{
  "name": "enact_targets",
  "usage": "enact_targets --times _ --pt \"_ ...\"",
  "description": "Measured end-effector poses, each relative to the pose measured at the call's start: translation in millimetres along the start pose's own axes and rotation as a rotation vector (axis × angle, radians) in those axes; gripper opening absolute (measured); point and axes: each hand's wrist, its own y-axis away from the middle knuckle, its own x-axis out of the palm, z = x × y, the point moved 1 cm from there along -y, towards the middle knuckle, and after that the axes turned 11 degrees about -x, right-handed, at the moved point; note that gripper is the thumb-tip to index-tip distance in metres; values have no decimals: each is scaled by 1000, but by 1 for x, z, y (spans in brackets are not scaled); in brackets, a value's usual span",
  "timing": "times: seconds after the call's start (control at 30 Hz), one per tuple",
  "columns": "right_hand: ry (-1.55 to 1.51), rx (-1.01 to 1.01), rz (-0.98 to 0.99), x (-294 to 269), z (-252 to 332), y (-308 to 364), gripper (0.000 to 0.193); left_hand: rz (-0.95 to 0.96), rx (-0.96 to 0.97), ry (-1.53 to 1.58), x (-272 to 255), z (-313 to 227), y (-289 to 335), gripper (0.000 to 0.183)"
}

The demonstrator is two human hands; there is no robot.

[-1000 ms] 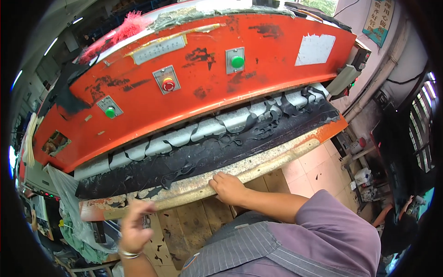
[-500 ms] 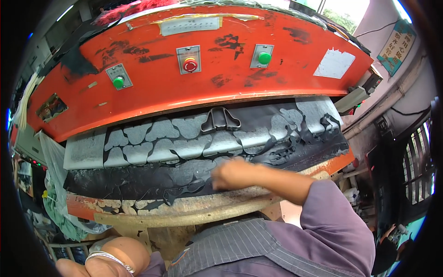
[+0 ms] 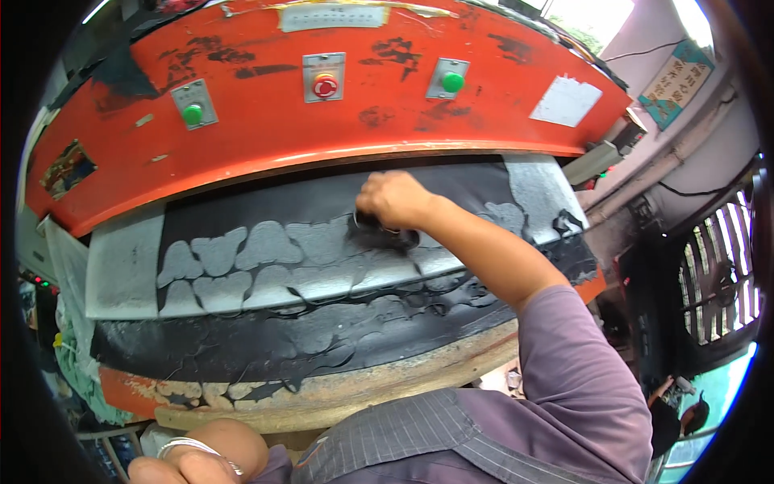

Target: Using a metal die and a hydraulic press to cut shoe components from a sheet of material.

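Observation:
My right hand (image 3: 395,200) reaches over the work surface, its fingers closed on the upper edge of a curved metal cutting die (image 3: 385,236), blurred by motion. Under the die lies a black sheet (image 3: 266,194) of leather-like material. Rows of cut-out shapes (image 3: 268,245) show the pale board through it, with thin black strips left between them. My left hand (image 3: 181,468), by a silver bangle, sits low at the left and is partly cut off by the lower edge. Whether it holds anything does not show.
Behind the sheet stands an orange-red press (image 3: 266,105) with two green buttons and a red stop button (image 3: 325,85). The white cutting board (image 3: 121,262) shows at the left. Black scrap (image 3: 242,343) hangs over the worn front ledge (image 3: 363,391). Another person (image 3: 681,411) is at far right.
My right hand has moved up and away from the front scrap to the cutting die and closed on it. The die has shifted slightly nearer. The view has tilted down.

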Motion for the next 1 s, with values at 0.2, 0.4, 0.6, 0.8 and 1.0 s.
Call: enact_targets --times 0.2,0.4,0.6,0.8,1.0 --pt "-488 978 -309 19 -49 78 46 -212 -35 -99 -18 71 -26 9" --pt "-739 1255 -329 51 -3 109 56 -550 -629 -348 -12 264 -44 42" --pt "-301 662 -291 52 29 134 85 -593 -847 -932 1 361 -30 75" --pt "-468 538 -400 71 21 136 64 -551 -919 -1174 6 365 -48 79" --pt "-410 451 -440 71 23 143 64 -487 -907 -1148 7 365 -43 76"
